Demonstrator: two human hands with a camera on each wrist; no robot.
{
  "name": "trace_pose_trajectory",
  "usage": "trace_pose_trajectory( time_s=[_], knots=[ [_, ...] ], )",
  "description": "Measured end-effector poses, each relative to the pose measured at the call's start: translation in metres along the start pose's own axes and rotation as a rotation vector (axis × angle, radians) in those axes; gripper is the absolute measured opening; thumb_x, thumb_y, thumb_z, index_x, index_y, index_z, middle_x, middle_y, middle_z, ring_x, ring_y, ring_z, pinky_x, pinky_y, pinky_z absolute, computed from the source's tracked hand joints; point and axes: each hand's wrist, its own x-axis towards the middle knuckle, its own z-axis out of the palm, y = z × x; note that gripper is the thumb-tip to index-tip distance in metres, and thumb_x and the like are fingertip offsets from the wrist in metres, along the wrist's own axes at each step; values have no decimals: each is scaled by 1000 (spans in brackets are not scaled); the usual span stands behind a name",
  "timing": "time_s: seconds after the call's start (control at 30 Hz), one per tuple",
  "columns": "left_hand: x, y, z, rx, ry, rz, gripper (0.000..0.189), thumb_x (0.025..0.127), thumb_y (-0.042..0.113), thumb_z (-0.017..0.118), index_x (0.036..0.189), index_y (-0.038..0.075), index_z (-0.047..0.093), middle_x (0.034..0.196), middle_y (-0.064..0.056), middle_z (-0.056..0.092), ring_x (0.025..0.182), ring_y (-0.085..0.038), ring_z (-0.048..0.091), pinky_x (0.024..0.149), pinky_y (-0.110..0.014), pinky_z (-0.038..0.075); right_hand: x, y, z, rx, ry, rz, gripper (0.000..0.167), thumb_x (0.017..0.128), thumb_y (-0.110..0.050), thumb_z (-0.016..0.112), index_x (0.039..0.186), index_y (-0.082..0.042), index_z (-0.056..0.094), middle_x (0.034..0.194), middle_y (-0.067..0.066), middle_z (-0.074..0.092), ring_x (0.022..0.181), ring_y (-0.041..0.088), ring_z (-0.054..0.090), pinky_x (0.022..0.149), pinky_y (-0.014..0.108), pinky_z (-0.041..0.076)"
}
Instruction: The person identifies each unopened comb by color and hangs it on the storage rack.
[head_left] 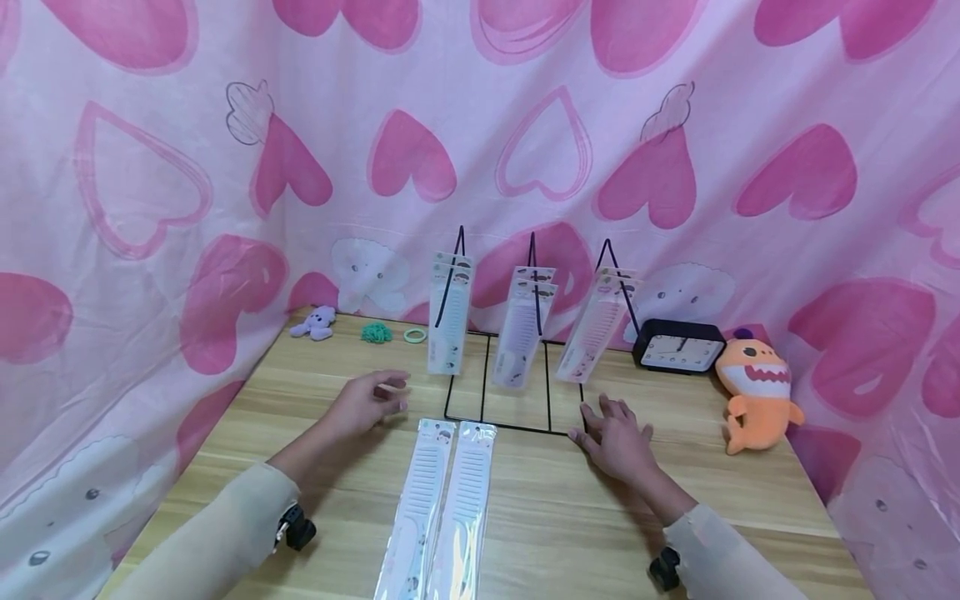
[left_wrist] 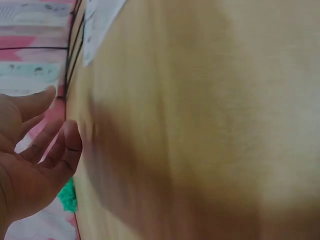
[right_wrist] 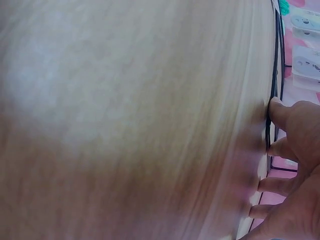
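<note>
A black wire rack (head_left: 548,400) stands on the wooden table, with packaged combs on its three upright hooks: pale green ones (head_left: 447,321) on the left, lavender ones (head_left: 517,337) in the middle, pink ones (head_left: 595,329) on the right. Two more combs in clear packs, a left one (head_left: 417,508) and a right one (head_left: 465,500), lie side by side before the rack. My left hand (head_left: 367,404) hovers left of the rack's front corner, fingers loosely bent around nothing. At the front right corner, my right hand (head_left: 617,440) has its fingers spread, thumb (right_wrist: 278,111) right at the wire.
Along the back left edge lie a purple plush toy (head_left: 315,323), a green tangled bundle (head_left: 377,332) and a pale green ring (head_left: 415,335). A black clock (head_left: 678,346) and an orange shark plush (head_left: 759,396) stand at the right. A pink heart-print curtain (head_left: 480,108) hangs behind the table.
</note>
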Motion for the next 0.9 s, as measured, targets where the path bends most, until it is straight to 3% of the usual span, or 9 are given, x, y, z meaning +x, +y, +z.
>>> trace_pose_trajectory(
  time_s=[0.2, 0.37, 0.53, 0.67, 0.9],
  knots=[
    [-10, -3, 15, 75, -121, -7, 44, 101, 17, 82, 144, 16, 73, 139, -6, 72, 108, -20, 65, 82, -31, 58, -2, -1, 0, 4, -9, 6, 64, 110, -50, 65, 162, -13, 57, 176, 32, 34, 160, 64, 29, 111, 100, 20],
    [-16, -1, 25, 100, -186, 10, 45, 97, 21, 87, 141, 17, 76, 139, -9, 60, 104, -18, 61, 85, -28, 53, -3, 0, 1, 4, -15, 9, 64, 110, -49, 65, 163, -13, 56, 176, 31, 33, 161, 64, 28, 111, 100, 19],
    [-18, 4, 31, 152, -190, 23, 49, 92, 19, 93, 139, 17, 77, 139, -9, 53, 96, -17, 58, 82, -26, 51, -1, 1, -1, 0, -11, 1, 65, 111, -50, 64, 163, -13, 56, 176, 32, 33, 160, 65, 28, 111, 100, 19],
    [-18, 9, 34, 175, -174, -7, 49, 90, 17, 94, 136, 20, 77, 140, -8, 51, 95, -17, 56, 80, -27, 50, 0, 1, -3, 0, -1, -6, 65, 110, -50, 64, 163, -12, 56, 176, 32, 33, 159, 65, 30, 110, 101, 20],
    [-19, 10, 36, 150, -174, -12, 46, 91, 13, 92, 131, 21, 70, 127, -3, 61, 98, -17, 57, 82, -30, 50, 0, 0, -2, -2, 7, -16, 64, 110, -49, 65, 162, -11, 57, 176, 32, 34, 159, 65, 31, 110, 101, 21]
  ],
)
